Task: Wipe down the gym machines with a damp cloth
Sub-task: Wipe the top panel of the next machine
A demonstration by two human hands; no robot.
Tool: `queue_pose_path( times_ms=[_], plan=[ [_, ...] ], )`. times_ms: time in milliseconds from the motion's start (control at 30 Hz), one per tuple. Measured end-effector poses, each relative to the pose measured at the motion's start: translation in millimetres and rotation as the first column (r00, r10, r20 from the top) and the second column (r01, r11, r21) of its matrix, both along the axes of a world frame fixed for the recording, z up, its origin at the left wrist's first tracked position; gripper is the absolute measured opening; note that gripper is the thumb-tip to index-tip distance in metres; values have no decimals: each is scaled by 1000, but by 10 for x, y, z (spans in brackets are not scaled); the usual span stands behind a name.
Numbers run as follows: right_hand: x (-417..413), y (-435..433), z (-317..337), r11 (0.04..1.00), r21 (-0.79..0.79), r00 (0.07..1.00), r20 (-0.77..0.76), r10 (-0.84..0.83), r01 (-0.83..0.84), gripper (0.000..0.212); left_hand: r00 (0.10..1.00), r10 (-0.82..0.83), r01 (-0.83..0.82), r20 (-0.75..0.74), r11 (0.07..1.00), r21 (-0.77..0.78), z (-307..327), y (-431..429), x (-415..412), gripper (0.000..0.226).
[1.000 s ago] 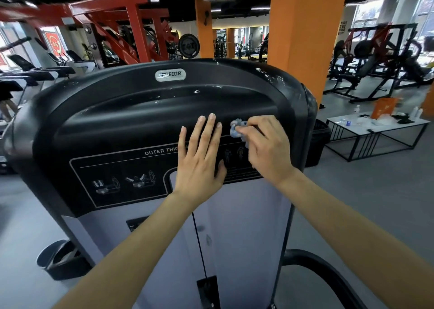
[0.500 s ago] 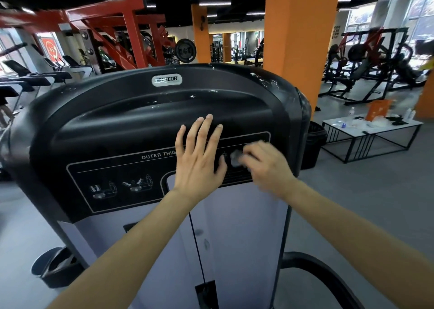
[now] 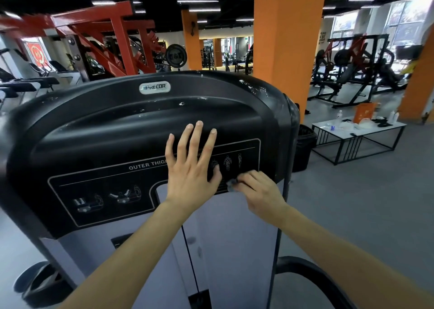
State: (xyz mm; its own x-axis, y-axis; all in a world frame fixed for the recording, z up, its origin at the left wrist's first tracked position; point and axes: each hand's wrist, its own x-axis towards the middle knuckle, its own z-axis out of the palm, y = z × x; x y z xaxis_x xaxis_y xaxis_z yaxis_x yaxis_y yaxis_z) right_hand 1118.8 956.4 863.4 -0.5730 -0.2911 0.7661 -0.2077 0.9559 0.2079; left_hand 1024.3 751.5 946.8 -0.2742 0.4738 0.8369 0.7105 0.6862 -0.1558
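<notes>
One head-worn wide-angle view: the scene is looked at forward and downward from standing height, the black machine housing [image 3: 141,125] being framed close up, the left hand [image 3: 191,168] and right hand [image 3: 259,191] near centre, the orange pillar [image 3: 286,50] well behind.

Black machine shroud [image 3: 94,130], pale blue cloth [image 3: 231,184], orange pillar [image 3: 284,50].

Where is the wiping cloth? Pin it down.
Head view, right of centre: the small crumpled blue-grey cloth is pinched by the right hand against the lower right of the black plastic machine shroud, just beside the flat left hand.
</notes>
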Motion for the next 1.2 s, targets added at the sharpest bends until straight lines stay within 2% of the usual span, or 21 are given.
queue_pose_path(
  times_ms=[67,233,300,400,500,600,667,733,867,967,1067,1200],
  plan=[
    [21,27,255,1000,16,1000,6,-18,18,28,1000,-8,8,1,1000,27,42,32,36,80],
    [-67,-12,1232,978,-204,950,-295,-101,41,18,998,-58,57,12,995,78,90,135,30,78],
    [-109,-30,1303,971,-235,931,-344,-120,38,21,999,-48,48,4,998,46,44,155,33,83],
    [-139,-70,985,959,-280,908,-388,-156,45,18,998,-55,56,-10,996,67,31,183,13,82],
    [-119,-61,404,974,-217,936,-327,-131,61,14,999,-36,38,-20,997,64,48,190,-10,81],
    [-22,37,-32,995,-77,987,-141,-72,62,19,999,-6,7,-34,1000,21,50,173,-14,84],
    [33,120,-28,999,12,998,-45,-52,53,22,1000,-3,3,-27,1000,11,70,166,4,82],
    [40,170,217,997,48,997,-51,-58,61,24,1000,-18,18,-9,999,29,117,178,36,78],
    [24,197,986,986,-130,954,-270,-133,101,19,996,-91,92,-21,996,13,178,267,65,71],
    [-9,174,1121,967,-241,917,-363,-167,81,23,994,-106,106,-30,994,-20,129,347,72,73],
    [-40,127,753,947,-308,906,-369,-205,89,20,996,-86,85,-32,996,-17,88,384,44,76],
    [63,228,-15,967,-211,960,-210,-186,141,12,997,-59,57,-46,998,-40,81,396,11,82]
  ],
)
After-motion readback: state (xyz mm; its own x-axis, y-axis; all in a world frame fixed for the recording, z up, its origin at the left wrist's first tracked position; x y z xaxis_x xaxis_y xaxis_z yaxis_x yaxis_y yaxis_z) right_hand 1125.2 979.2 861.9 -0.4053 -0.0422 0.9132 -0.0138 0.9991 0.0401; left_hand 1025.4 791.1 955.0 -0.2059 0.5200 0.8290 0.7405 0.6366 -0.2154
